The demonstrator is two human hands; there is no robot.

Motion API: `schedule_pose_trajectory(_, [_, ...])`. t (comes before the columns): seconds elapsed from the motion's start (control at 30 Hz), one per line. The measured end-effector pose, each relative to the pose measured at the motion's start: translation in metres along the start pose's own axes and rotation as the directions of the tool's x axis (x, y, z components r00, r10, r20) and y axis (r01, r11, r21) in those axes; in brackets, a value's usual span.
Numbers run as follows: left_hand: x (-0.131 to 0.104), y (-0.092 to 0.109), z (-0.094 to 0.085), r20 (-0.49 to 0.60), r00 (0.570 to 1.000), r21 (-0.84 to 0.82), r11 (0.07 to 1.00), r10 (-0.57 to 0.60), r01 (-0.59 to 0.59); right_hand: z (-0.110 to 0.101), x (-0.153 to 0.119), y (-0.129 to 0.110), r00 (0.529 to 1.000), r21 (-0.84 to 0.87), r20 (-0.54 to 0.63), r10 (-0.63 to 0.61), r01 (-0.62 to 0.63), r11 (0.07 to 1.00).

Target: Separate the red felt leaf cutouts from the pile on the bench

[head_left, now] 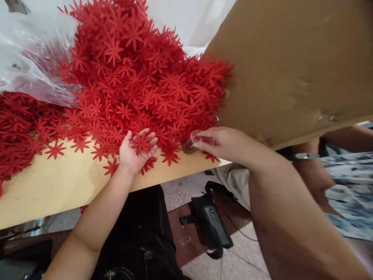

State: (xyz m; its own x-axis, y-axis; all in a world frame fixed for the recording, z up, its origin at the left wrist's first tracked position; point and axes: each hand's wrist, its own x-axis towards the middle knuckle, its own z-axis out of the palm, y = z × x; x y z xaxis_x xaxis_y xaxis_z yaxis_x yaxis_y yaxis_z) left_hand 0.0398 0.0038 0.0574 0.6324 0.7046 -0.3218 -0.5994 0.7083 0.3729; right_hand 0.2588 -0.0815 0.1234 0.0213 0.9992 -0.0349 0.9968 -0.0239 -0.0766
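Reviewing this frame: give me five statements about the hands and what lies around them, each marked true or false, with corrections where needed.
1. The left hand is palm up with a red flower-shaped piece on it. True.
2. The right hand holds a pair of scissors. False: it holds a small clear container.
3. The large heap is made of blue pieces. False: its pieces are red.
4. The clear plastic bag lies on the picture's right side of the large heap. False: the bag is on its left.
5. A black case shows below the near edge of the table. True.
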Motion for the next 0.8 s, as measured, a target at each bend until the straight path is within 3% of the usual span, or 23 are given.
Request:
schedule_pose_trajectory(0.1, [0.001,-0.002,0.0,0.0,0.999,-0.04,0.998,0.04,-0.04,-0.002,-0.011,-0.039,0.972,0.14,-0.228,0.061,-0.03,0.99])
schedule_pose_trajectory(0.17, [0.0,-0.003,-0.001,0.008,0.998,-0.05,0.997,0.063,-0.063,0.013,-0.013,-0.083,0.941,0.252,-0.339,0.012,0.079,0.964])
schedule_pose_trajectory(0.27, [-0.002,-0.001,-0.005,0.043,0.993,-0.066,0.992,0.112,-0.109,0.05,-0.008,-0.145,0.933,0.193,-0.293,-0.207,0.269,0.944])
schedule_pose_trajectory(0.37, [-0.005,0.003,-0.011,0.081,0.983,-0.094,0.983,0.167,-0.159,0.073,-0.003,-0.17,0.93,0.158,-0.245,-0.273,0.316,0.935])
schedule_pose_trajectory(0.5, [-0.003,0.005,-0.013,0.08,0.988,-0.081,0.989,0.132,-0.126,0.055,-0.01,-0.143,0.891,0.235,-0.244,-0.383,0.438,0.868])
schedule_pose_trajectory(0.57, [-0.001,0.005,-0.012,0.076,0.988,-0.077,0.989,0.133,-0.127,0.035,-0.017,-0.116,0.891,0.302,-0.293,-0.346,0.43,0.851])
schedule_pose_trajectory(0.63, [0.0,0.004,-0.01,0.083,0.987,-0.086,0.988,0.138,-0.131,0.015,-0.022,-0.087,0.928,0.334,-0.351,-0.121,0.245,0.91])
schedule_pose_trajectory(0.7, [0.0,0.004,-0.01,0.099,0.987,-0.106,0.988,0.127,-0.116,0.001,-0.024,-0.06,0.941,0.299,-0.319,0.114,-0.014,0.954])
schedule_pose_trajectory(0.8, [0.001,0.002,-0.01,0.106,0.99,-0.133,0.988,0.094,-0.08,-0.005,-0.018,-0.031,0.964,0.055,-0.033,0.263,-0.261,0.964])
